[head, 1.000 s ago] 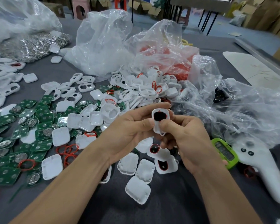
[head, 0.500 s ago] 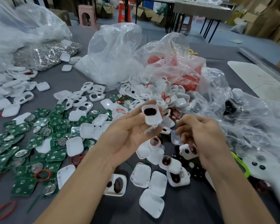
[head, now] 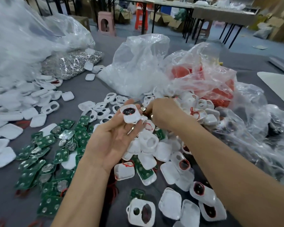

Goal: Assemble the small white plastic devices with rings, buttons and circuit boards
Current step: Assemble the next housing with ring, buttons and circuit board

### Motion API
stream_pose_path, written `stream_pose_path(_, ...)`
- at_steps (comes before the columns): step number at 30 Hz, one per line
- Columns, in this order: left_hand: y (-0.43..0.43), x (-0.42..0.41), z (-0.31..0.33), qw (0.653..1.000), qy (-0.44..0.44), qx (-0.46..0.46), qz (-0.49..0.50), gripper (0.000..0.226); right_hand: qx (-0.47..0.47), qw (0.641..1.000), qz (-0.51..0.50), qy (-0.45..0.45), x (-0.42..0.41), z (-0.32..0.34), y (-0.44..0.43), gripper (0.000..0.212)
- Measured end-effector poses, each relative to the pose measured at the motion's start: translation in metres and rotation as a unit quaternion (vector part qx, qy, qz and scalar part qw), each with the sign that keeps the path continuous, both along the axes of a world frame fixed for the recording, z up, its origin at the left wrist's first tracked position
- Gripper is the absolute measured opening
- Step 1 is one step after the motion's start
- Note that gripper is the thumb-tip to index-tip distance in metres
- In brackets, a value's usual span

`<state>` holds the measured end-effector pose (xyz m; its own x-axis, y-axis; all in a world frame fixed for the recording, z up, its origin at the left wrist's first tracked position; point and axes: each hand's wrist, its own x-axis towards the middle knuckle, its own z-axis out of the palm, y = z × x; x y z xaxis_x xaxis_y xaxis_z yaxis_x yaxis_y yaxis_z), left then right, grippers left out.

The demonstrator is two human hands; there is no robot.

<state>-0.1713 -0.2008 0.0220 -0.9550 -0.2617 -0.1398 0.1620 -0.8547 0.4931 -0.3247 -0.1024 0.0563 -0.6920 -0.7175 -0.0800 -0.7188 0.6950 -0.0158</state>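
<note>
My left hand (head: 112, 138) is palm up over the middle of the table and holds a white shell (head: 131, 114) at its fingertips. The shell has a black button inside a red ring. My right hand (head: 168, 114) is just right of it, back towards me, fingers curled down at the edge of a pile of white shells (head: 202, 112). Its fingertips pinch a small silvery round part (head: 143, 109). Green circuit boards (head: 44, 141) lie scattered to the left. What lies under my right palm is hidden.
White covers (head: 38, 120) and ringed housings (head: 103, 110) are spread over the grey table. Shells fitted with buttons (head: 199, 190) lie near my right forearm. A clear bag of red rings (head: 203, 79), a white bag (head: 138, 66) and a bag of silver parts (head: 70, 63) stand behind.
My right hand let go of the shell and moved up and left to the shell pile beside my left hand. My left hand keeps the shell. The view tilted up.
</note>
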Motion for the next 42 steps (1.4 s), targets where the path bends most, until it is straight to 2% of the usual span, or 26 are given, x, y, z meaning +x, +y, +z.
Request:
stream_pose_path(3,0.001,-0.002,-0.001,1.0,-0.006,0.002,-0.005,0.042,-0.047,0.997,-0.033,-0.047,-0.003,0.003,0.011,0.029)
stream_pose_path(8,0.004,-0.006,-0.002,1.0,-0.022,-0.002,-0.011,0.044,-0.178,0.978,-0.076,-0.073,-0.004,0.011,0.042,0.012)
stream_pose_path(11,0.005,-0.006,-0.002,1.0,-0.02,-0.01,-0.016,0.044,-0.255,0.957,-0.111,-0.087,-0.003,0.011,0.059,0.02)
stream_pose_path(14,0.008,-0.005,-0.001,0.999,-0.019,-0.018,-0.022,0.042,-0.22,0.966,-0.113,-0.079,0.004,0.01,0.057,0.013)
stream_pose_path(15,0.01,-0.005,-0.001,0.999,-0.02,-0.019,-0.023,0.041,-0.188,0.974,-0.103,-0.069,0.006,0.008,0.053,0.008)
stream_pose_path(19,0.016,-0.004,0.0,0.999,-0.022,-0.019,-0.025,0.041,-0.027,0.999,-0.032,0.011,0.01,-0.001,0.032,0.008)
stream_pose_path(22,0.02,-0.003,0.001,0.999,-0.022,-0.025,-0.033,0.038,-0.033,0.997,-0.028,0.065,0.01,-0.003,0.029,0.002)
stream_pose_path(25,0.02,-0.003,0.001,0.999,-0.018,-0.026,-0.039,0.037,-0.112,0.99,-0.082,0.018,0.009,0.003,0.046,0.011)
stream_pose_path(27,0.021,-0.005,0.001,0.998,-0.022,-0.032,-0.045,0.037,-0.216,0.967,-0.128,-0.03,0.01,0.01,0.066,0.008)
stream_pose_path(30,0.024,-0.007,-0.001,0.997,-0.03,-0.051,-0.054,0.036,-0.342,0.922,-0.18,-0.035,0.023,0.015,0.097,0.022)
stream_pose_path(33,0.028,-0.007,-0.001,0.994,-0.019,-0.073,-0.078,0.037,-0.396,0.888,-0.229,-0.047,0.042,0.01,0.118,0.029)
stream_pose_path(38,0.038,-0.006,0.0,0.989,-0.007,-0.084,-0.123,0.043,-0.454,0.844,-0.259,-0.122,0.059,-0.003,0.143,0.02)
stream_pose_path(42,0.057,-0.005,0.003,0.98,0.017,-0.065,-0.187,0.043,-0.572,0.744,-0.227,-0.261,0.083,-0.011,0.16,0.014)
